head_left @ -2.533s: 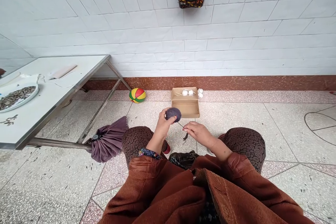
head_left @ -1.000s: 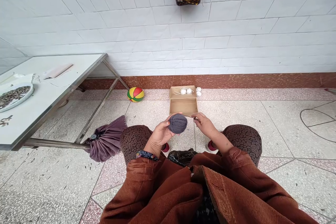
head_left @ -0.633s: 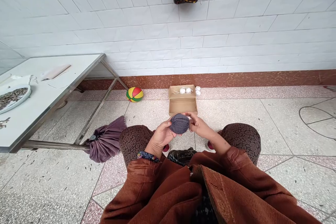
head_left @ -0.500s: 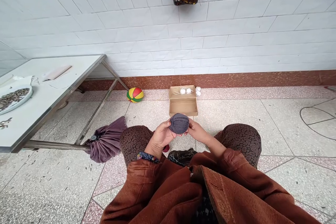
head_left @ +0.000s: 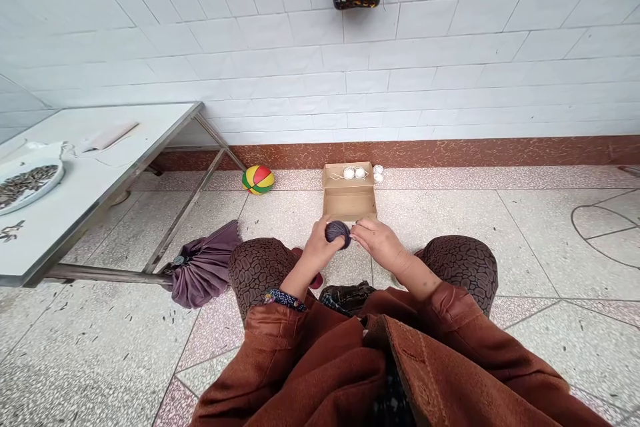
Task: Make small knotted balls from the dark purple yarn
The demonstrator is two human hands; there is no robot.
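A dark grey ball of yarn (head_left: 337, 232) is held in my left hand (head_left: 319, 248), its thumb and fingers wrapped round the left side. Just right of the ball, my right hand (head_left: 379, 240) is pinched closed at the yarn's edge. What sits between those fingertips is too small to make out for sure. Both hands hover between my knees, in front of an open cardboard box (head_left: 349, 201). White yarn balls (head_left: 355, 173) rest on the box's lid, with a loose strand beside them.
More white balls (head_left: 378, 173) lie right of the box. A colourful ball (head_left: 258, 179) sits by the wall. To the left stands a table (head_left: 150, 121) with a plate (head_left: 55, 180) of seeds; a purple cloth bag (head_left: 203, 270) lies below. A black basket (head_left: 357, 0) hangs ahead.
My right hand has come off the side of the yarn ball and now pinches at its right edge. The ball has turned and shifted slightly left in my left hand.
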